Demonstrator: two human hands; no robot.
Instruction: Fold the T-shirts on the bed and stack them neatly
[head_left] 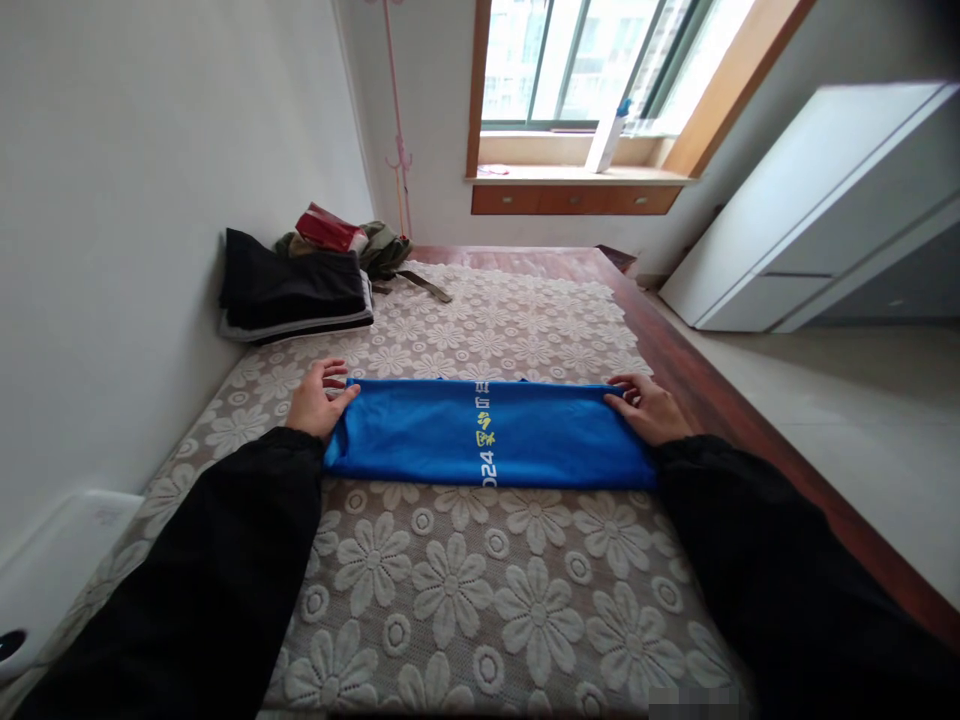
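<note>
Two bare hands, the left hand [315, 405] and the right hand [651, 410], are gripping one folded blue cloth [420, 430], which is lying lengthwise at the centre of my view on a flower-patterned tablecloth [495, 600]. The left hand is holding the cloth's 10 o'clock corner, thumb on top, fingers partly curled and slightly spread. The right hand is pinching the 2 o'clock corner between thumb and fingers, partly closed. White and yellow lettering [486, 440] is crossing the cloth's middle. From the cloth, I am observing a stack of dark clothes [292, 285] at 10 o'clock, a window [585, 60] between 12 and 1 o'clock, and a white cabinet [787, 190] at 2 o'clock.
</note>
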